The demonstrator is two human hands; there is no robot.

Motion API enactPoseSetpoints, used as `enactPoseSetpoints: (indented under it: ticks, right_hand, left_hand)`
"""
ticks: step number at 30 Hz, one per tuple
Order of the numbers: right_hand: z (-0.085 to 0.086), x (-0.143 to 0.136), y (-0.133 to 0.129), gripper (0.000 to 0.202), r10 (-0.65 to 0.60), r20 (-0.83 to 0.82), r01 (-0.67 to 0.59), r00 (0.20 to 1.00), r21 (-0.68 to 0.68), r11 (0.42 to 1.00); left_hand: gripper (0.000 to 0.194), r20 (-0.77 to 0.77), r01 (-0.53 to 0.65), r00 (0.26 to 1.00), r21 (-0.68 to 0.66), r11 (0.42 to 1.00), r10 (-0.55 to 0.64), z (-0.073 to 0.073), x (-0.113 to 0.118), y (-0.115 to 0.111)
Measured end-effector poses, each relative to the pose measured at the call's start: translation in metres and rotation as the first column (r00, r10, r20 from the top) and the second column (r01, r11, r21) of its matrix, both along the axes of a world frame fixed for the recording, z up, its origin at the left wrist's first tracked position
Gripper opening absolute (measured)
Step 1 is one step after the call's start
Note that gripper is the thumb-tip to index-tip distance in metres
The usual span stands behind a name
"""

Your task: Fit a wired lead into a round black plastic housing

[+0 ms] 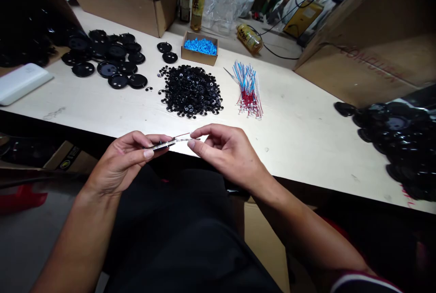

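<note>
Above the table's front edge, my left hand [122,159] grips a thin black disc [165,144] between thumb and fingers. The disc is seen nearly edge-on, with a pale layer along it. Thin wires [184,138] run from its right end toward my right hand [223,150], whose thumb and forefinger close around the wire's far end. A heap of small black round parts [192,91] lies just beyond my hands. To its right is a bundle of short wires [249,88] with blue, white and red lengths.
Black round covers [117,52] lie at the back left, and more black covers [398,134] are piled at the right edge. A small box [199,58] holds blue pieces. A white case [25,83], bottles [198,0] and large cartons [368,52] stand around the tabletop [306,125].
</note>
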State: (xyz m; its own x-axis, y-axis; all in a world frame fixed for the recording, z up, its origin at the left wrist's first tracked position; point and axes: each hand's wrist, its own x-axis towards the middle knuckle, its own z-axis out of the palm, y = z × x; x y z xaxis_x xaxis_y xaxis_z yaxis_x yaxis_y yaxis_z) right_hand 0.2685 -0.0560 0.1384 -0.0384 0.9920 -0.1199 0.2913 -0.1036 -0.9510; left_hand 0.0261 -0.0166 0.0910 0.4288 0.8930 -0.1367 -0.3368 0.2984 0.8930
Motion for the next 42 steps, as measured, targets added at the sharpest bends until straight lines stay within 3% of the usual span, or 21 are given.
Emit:
enactPoseSetpoints:
  ticks: [7,15,21,27,42]
  right_hand:
    - [-0.012,-0.007,-0.001,0.035,-0.104,-0.185,0.092,0.977,-0.071,0.993]
    - [-0.023,-0.016,0.003,0.046,-0.095,-0.468,-0.092,0.878,-0.362,0.928]
    - [-0.027,-0.015,0.008,0.046,-0.102,-0.501,-0.093,0.859,-0.349,0.932]
    - [-0.029,-0.01,0.012,0.037,-0.018,-0.552,-0.211,0.834,-0.35,0.913]
    - [-0.03,-0.013,0.015,0.032,-0.036,-0.587,-0.251,0.809,-0.4,0.881]
  left_hand:
    - [0.01,-0.011,-0.005,1.0,-0.002,1.0,0.005,0.001,0.0,-0.002]
    - [0.009,-0.014,0.038,0.999,0.031,0.999,-0.038,0.003,-0.002,-0.004]
    - [0.009,-0.015,0.06,0.998,0.019,0.998,-0.059,0.003,-0.002,-0.006]
    - [0.009,-0.013,0.063,0.998,0.021,0.998,-0.062,0.003,-0.004,-0.005]
    - [0.009,0.015,0.09,0.996,0.052,0.995,-0.091,-0.004,-0.005,-0.004]
